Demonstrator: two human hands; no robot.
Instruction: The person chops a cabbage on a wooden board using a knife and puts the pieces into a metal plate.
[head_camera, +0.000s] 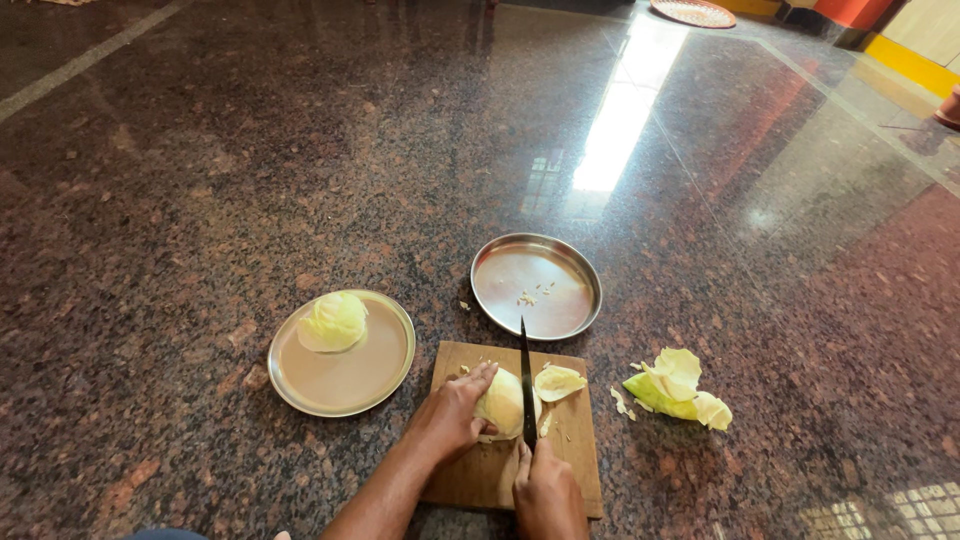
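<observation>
- cabbage piece (503, 402) on cutting board (470, 475), under left hand (452, 412), grip closed over it
- right hand (545, 492) grip closed on knife (526, 385), blade touching cabbage's right side

I see a polished granite floor (250, 150), dark brown with reddish speckles. A bright window reflection (620, 120) streaks across it toward the far edge. A pale line (80, 62) crosses the upper left. At upper right, a yellow band (910, 62) borders the floor.
</observation>
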